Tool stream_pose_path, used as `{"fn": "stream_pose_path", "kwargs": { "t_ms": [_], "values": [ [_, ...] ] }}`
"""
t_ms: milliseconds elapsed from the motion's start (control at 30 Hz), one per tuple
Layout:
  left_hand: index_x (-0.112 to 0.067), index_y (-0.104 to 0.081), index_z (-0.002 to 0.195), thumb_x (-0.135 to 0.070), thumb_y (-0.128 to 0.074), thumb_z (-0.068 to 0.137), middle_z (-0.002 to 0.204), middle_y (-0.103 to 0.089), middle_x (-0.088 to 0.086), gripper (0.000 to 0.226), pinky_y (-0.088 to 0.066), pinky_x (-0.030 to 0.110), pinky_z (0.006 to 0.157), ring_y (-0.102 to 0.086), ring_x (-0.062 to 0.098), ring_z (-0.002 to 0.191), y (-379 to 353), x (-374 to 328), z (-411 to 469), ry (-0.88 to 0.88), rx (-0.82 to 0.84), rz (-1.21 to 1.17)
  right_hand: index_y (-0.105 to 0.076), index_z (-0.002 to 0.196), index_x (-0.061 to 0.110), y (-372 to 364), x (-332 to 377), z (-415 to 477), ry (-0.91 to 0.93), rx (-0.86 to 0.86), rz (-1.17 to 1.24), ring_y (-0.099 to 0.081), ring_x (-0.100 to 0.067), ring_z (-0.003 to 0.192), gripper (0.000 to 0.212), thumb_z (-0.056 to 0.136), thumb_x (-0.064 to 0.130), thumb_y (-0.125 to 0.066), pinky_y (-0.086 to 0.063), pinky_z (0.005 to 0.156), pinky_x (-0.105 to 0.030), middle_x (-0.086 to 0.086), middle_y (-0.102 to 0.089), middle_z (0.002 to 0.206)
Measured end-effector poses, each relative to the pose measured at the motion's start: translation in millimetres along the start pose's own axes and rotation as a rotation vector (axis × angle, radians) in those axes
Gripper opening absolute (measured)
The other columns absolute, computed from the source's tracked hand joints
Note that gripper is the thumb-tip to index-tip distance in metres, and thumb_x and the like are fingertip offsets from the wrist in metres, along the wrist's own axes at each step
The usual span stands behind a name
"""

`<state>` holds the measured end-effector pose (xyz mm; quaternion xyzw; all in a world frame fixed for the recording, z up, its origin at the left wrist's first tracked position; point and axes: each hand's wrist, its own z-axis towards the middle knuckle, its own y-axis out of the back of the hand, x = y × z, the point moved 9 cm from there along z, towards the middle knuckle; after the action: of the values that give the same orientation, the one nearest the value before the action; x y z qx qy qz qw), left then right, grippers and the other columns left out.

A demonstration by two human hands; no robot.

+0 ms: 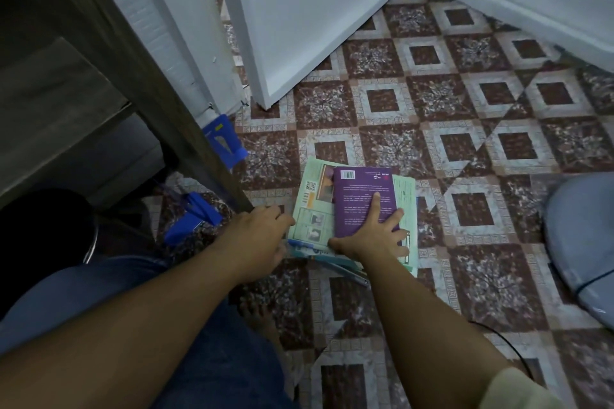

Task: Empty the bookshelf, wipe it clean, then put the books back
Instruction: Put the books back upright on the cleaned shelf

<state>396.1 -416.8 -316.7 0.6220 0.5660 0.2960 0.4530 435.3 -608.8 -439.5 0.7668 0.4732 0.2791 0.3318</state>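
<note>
Our right hand [375,239] presses the purple book [358,189], fingers splayed; our left hand [255,232] meets the stack [312,209] (grip unclear). Lift unevenly and we judge booklets could slide out.

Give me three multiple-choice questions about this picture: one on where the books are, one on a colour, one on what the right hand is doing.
1. Where does the stack of books lie?
A. on a shelf
B. on the patterned floor
C. on a lap
2. What colour is the top book cover?
A. red
B. green
C. purple
3. How is the right hand?
A. clenched, empty
B. fingers spread flat on the top book
C. pinching a pen
Answers: B, tiles show round the stack; C, its barcoded cover is purple; B, straight fingers rest on it.
</note>
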Motion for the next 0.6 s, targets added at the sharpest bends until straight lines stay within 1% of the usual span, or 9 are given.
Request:
{"fn": "stream_pose_path", "kwargs": {
  "t_ms": [100,233,333,500,600],
  "values": [
    [-0.026,-0.04,0.136,-0.034,-0.05,0.096,0.127,-0.046,-0.003,0.042,-0.043,0.032,0.091,-0.045,0.017,0.115,0,-4,-2,-0.022,0.007,0.006,0.026,0.145,0.041,3,-1,-3,-0.01,0.004,-0.044,-0.017,-0.045,0.138,0.143,0.052,0.071,-0.078,-0.026,0.105,-0.061,-0.015,0.01,0.156],
    [-0.025,-0.04,0.137,-0.034,-0.051,0.096,0.129,-0.046,-0.003,0.043,-0.043,0.033,0.092,-0.045,0.017,0.116,0,-4,-4,-0.021,0.011,-0.002,0.021,0.146,0.043,5,-1,-12,-0.002,0.004,-0.042,-0.019,-0.044,0.137,0.141,0.049,0.074,-0.077,-0.026,0.104,-0.061,-0.017,0.002,0.154],
    [-0.025,-0.039,0.137,-0.034,-0.051,0.095,0.128,-0.046,-0.002,0.044,-0.042,0.033,0.091,-0.046,0.018,0.115,4,-4,-6,-0.019,0.001,-0.004,0.018,0.146,0.044,9,-4,-20,-0.007,0.005,-0.014,-0.022,-0.044,0.135,0.14,0.047,0.075,-0.076,-0.027,0.103,-0.06,-0.018,-0.005,0.152],
    [-0.025,-0.037,0.138,-0.033,-0.053,0.094,0.128,-0.046,-0.001,0.048,-0.043,0.035,0.094,-0.046,0.02,0.116,3,-7,-8,-0.015,0.002,0.011,0.016,0.146,0.046,16,-5,-33,-0.03,0.005,0.026,-0.026,-0.043,0.132,0.138,0.046,0.076,-0.075,-0.029,0.102,-0.06,-0.019,-0.013,0.148],
    [-0.024,-0.037,0.138,-0.031,-0.053,0.093,0.129,-0.046,0.0,0.049,-0.043,0.037,0.096,-0.045,0.021,0.117,3,-8,-9,-0.008,0.005,0.016,0.016,0.146,0.047,26,-4,-39,-0.035,-0.013,0.106,-0.031,-0.04,0.128,0.135,0.052,0.071,-0.077,-0.031,0.102,-0.056,-0.018,-0.021,0.142]
  ]
}}
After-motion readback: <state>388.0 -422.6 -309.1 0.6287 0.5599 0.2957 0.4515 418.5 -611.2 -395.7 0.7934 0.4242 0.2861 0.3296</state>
